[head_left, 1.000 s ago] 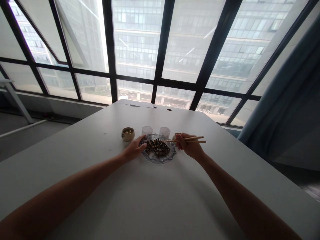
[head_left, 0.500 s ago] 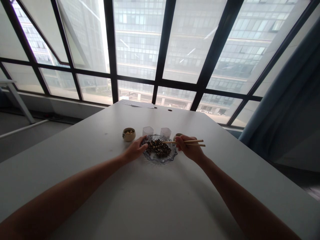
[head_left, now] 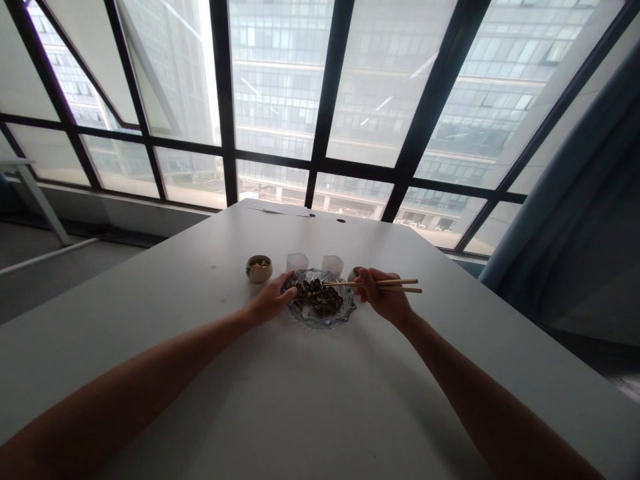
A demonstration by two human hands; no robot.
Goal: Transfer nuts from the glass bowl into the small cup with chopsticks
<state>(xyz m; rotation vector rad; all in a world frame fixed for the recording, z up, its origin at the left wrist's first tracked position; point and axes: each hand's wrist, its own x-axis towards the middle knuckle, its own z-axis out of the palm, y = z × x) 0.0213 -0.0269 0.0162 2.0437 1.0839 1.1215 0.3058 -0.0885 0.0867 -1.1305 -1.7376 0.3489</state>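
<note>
A scalloped clear glass plate (head_left: 320, 324) holds a heap of dark, striped sunflower seeds (head_left: 325, 303). My left hand (head_left: 271, 298) grips the plate's left rim, thumb on top and fingers round the outside. In my right hand (head_left: 384, 293) is a pair of wooden chopsticks (head_left: 400, 285), pointing left so that their tips reach the far side of the seed heap. Whether the tips hold a seed is too small to tell. Partly hidden behind my right fingers is a small round cup (head_left: 356, 272).
A small beige pot (head_left: 259, 269) with yellowish pieces inside stands left of the plate. Two clear plastic cups (head_left: 297, 262) (head_left: 333, 265) stand just behind it. Papers (head_left: 277, 209) lie at the far end of the white table (head_left: 300, 400), before large windows.
My right hand has shifted slightly to the right with the chopsticks, whose rear ends have moved right too. My left hand keeps its hold on the plate.
</note>
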